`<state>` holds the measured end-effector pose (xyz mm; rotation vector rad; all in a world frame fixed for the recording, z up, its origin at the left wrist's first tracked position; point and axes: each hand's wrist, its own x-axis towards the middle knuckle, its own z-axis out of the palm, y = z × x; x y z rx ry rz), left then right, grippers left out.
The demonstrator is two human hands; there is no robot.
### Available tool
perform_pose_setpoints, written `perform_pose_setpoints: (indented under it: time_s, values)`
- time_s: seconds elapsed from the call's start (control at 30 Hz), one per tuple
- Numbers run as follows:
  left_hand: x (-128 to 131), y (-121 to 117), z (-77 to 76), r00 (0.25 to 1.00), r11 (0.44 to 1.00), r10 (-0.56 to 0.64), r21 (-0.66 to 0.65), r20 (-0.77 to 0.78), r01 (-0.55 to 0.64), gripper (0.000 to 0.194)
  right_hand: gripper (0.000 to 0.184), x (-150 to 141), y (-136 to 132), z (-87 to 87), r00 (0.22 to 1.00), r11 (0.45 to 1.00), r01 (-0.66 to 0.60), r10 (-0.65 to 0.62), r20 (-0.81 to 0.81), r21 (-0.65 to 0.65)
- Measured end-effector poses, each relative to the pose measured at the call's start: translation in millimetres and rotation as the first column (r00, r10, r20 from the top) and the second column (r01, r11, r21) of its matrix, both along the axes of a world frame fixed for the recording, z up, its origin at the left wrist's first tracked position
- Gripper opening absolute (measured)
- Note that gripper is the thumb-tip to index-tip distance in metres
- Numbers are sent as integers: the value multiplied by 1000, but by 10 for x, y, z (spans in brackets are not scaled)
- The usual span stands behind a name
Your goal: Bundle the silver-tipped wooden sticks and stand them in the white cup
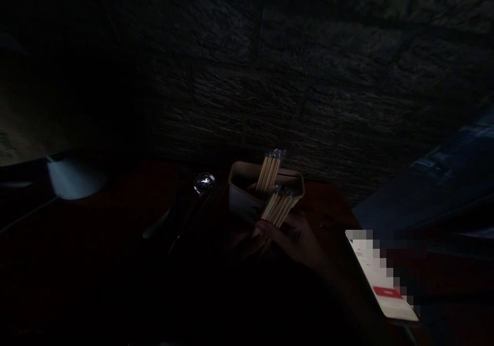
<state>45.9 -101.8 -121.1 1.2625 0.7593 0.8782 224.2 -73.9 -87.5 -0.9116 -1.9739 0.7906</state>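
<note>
The stone wall (247, 89) rises just behind the container (240, 202) at centre frame; a strip of dark red table (328, 202) shows between it and the lit phone (376, 279) at lower right. The right hand (297, 240) reaches up from the lower right, thumb across the front, pinching the lower ends of a bundle of sticks (275, 210) at the container's near rim. The left hand (245, 243) (mostly lost in shadow) is beside it; its grip I cannot tell
</note>
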Motion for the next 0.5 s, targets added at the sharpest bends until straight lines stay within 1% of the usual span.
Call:
perform_pose_setpoints:
  time_s: [0.27,0.4,0.5]
  values:
    - [-104,49,9,991,994,91,76,-95,-84,28,13,-11,14,-12,994,996,66,-72,-84,-67]
    - [-99,48,-7,989,990,105,107,-102,-94,31,13,-44,12,-61,992,996,82,-85,-96,-36]
    - [-66,36,-16,991,989,97,124,-91,-86,33,13,-54,9,-78,990,994,94,-99,-102,-60]
